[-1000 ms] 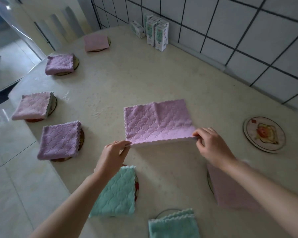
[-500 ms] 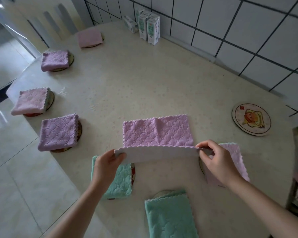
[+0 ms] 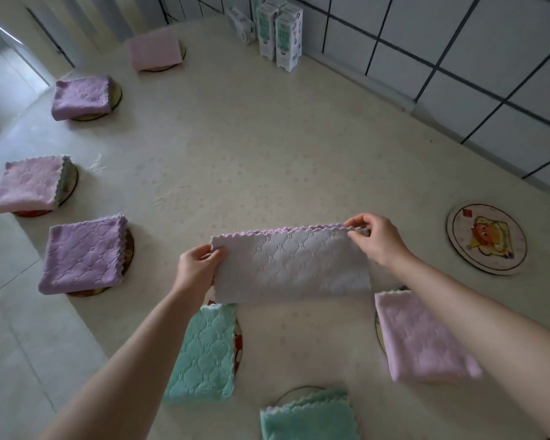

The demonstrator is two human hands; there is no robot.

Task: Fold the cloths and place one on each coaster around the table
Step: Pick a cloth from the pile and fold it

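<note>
Both bare forearms come in from the bottom corners, roughly 7 and 5 o'clock, and meet over the near middle of the tabletop [image 3: 251,147]. The left hand [image 3: 197,268] has its fingers curled round the left end of the cloth [image 3: 292,268], thumb on top at the corner. The right hand [image 3: 375,239] pinches the top right corner between thumb and fingertips and sits a bit farther out than the left. So both are gripping it.

The cloth is doubled into a long band stretched between the hands, with the fold toward the person and the open edges away. The outer face is pale, almost white, and purple peeks out along the wavy scalloped edge. It looks like fluffy microfibre, quilted in a fish-scale pattern. I honestly can't tell if it's lying on the tabletop or lifted just off it.

Going round from that cloth:
- 3 o'clock: a bare coaster [image 3: 486,239], round and flat, with a cartoon print.
- 5 o'clock: a folded pink cloth [image 3: 423,338].
- 6 o'clock: a mint cloth [image 3: 308,417] at the frame's bottom edge.
- 7 o'clock: another mint one [image 3: 204,354], a neat rectangle.
- 9 o'clock: a purple square [image 3: 83,255], with a coaster rim [image 3: 130,249] showing beside it.
- 12 o'clock: small cartons [image 3: 280,33] upright against the tiled wall [image 3: 458,42].
</note>
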